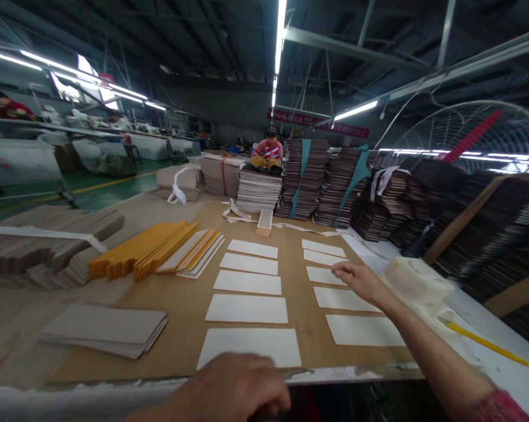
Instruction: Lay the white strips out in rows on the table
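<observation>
White rectangular panels with thin orange edges lie in two columns on a brown board (301,340). My right hand (356,280) reaches over the right column, its bent fingers pressed together at the right end of the middle white panel (323,275). Whether the fingertips grip that panel or only rest above it does not show. At the bottom, my left hand (235,387) is curled just in front of the nearest left panel (251,346). Its fingers are bent and blurred, their inner side is hidden, and something dark shows beneath them.
To the left lie grey-brown sheets (106,328), yellow strips (145,249) and a strapped bundle (40,246). Tall stacks (303,176) line the far side. A whitish plastic container (417,278) and a yellow stick (488,344) are at right. Another person (268,149) is behind the stacks.
</observation>
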The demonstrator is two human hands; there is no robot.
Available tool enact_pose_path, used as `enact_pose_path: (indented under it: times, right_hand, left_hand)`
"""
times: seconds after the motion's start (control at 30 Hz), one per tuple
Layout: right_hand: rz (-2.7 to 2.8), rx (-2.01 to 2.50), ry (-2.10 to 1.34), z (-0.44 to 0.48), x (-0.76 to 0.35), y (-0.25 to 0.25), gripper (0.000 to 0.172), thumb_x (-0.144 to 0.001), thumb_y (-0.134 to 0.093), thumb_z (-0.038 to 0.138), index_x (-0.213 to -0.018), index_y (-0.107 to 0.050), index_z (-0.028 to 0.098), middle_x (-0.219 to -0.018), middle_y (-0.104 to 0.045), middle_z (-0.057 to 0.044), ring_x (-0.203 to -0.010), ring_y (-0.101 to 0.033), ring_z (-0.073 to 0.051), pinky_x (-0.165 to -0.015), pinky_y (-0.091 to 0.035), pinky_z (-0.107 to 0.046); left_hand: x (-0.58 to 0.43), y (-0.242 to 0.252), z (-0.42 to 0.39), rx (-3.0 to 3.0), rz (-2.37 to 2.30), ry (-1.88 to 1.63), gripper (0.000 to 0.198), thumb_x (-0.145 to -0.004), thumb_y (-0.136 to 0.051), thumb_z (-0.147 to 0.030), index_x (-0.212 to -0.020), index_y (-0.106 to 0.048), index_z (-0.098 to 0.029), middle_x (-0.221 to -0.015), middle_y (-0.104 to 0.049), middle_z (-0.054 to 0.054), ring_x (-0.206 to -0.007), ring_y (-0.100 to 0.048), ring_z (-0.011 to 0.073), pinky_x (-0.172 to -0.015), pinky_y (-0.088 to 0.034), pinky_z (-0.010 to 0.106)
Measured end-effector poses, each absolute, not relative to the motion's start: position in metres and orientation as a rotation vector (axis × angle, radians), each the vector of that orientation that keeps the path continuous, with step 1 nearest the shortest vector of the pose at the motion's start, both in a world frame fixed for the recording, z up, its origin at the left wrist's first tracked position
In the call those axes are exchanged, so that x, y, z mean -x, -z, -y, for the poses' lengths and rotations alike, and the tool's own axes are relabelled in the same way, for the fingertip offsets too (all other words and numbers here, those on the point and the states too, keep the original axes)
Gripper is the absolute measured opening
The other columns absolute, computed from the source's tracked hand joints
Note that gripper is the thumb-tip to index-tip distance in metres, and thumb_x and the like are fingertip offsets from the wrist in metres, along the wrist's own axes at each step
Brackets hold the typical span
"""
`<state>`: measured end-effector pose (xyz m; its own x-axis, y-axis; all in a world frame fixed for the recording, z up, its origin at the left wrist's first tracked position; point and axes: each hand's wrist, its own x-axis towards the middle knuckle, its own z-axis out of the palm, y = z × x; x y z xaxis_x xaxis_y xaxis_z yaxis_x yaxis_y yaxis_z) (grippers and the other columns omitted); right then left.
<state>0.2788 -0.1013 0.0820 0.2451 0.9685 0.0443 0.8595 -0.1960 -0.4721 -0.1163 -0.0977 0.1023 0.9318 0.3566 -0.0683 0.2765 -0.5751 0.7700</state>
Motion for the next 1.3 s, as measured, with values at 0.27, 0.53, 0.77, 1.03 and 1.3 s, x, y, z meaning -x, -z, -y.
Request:
enact_pose_path:
  times: [0.27,0.53,0.77,1.03,1.3]
  right_hand:
    - [1.735,2.262,-0.297,0.021,-0.363,-0.044,0.014,-0.094,-0.06,0.023,-0.101,-0.069,0.015,-0.111,-0.07,-0.008,-0.108,-0.063,-0.022,-0.101,-0.046,-0.046]
    - [1.941,2.306,-0.34,0.001,-0.392,-0.026,0.017,-0.092,-0.065,0.025,-0.106,-0.068,0.016,-0.118,-0.066,-0.008,-0.114,-0.06,-0.024,-0.102,-0.045,-0.047]
    - [2.073,2.285,-0.378,-0.005,-0.395,-0.023,0.018,-0.092,-0.066,0.026,-0.106,-0.067,0.015,-0.117,-0.066,-0.008,-0.11,-0.061,-0.024,-0.099,-0.047,-0.047]
    - [2.1,2.194,-0.392,0.002,-0.392,-0.025,0.015,-0.092,-0.065,0.02,-0.105,-0.068,0.015,-0.113,-0.067,-0.008,-0.108,-0.062,-0.022,-0.099,-0.048,-0.045]
    - [1.944,2.17,-0.262,-0.015,-0.421,-0.022,0.024,-0.096,-0.057,0.022,-0.116,-0.067,0.015,-0.123,-0.067,-0.01,-0.115,-0.06,-0.024,-0.104,-0.044,-0.046]
  left_hand:
    - [-0.036,-0.09,-0.013,-2.643,-0.389,-0.126,0.025,-0.091,-0.048,-0.021,-0.112,-0.06,-0.017,-0.119,-0.066,0.01,-0.111,-0.061,0.0231,-0.098,-0.05,0.036]
    - [-0.124,-0.026,-0.058,-2.652,-0.614,-0.093,0.054,-0.084,-0.048,-0.012,-0.137,-0.044,-0.009,-0.145,-0.048,0.02,-0.135,-0.046,0.0292,-0.11,-0.043,0.042]
    - [-0.157,-0.013,-0.068,-2.724,-0.727,0.001,0.045,-0.083,-0.05,-0.013,-0.127,-0.053,-0.007,-0.136,-0.056,0.022,-0.129,-0.05,0.0326,-0.111,-0.04,0.046]
    - [-0.151,-0.016,-0.063,-2.84,-0.689,0.015,0.034,-0.083,-0.05,-0.013,-0.114,-0.062,-0.009,-0.126,-0.062,0.019,-0.12,-0.055,0.0289,-0.108,-0.042,0.039]
    - [-0.161,-0.013,-0.09,-2.851,-0.751,-0.073,0.044,-0.088,-0.041,-0.011,-0.131,-0.052,-0.009,-0.136,-0.058,0.016,-0.127,-0.052,0.0244,-0.113,-0.038,0.037]
